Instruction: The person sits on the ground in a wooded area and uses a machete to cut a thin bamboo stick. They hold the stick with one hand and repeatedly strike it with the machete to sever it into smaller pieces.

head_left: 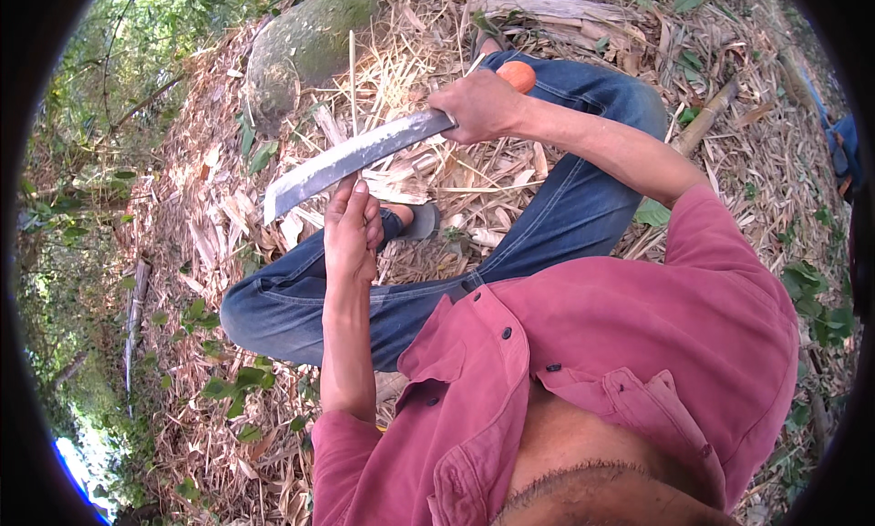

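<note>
My right hand [486,107] is closed around the handle of a machete [365,150]; the rounded orange handle end [518,76] shows past the fist. Its long grey blade slants down to the left, with pale smears along the upper side. Below the blade, my left hand [352,223] pinches a thin pale stick [353,79] between thumb and fingers. The stick points away from me and the blade crosses it just above my fingertips. Whether the edge touches the stick, I cannot tell. The stick's lower end is hidden in my hand.
A mossy boulder [314,47] stands at the far left, beside a heap of pale shavings [401,75]. Dry leaves and wood chips cover the ground. My bent legs in blue jeans [592,189] frame the work area. A log [556,11] lies at the back.
</note>
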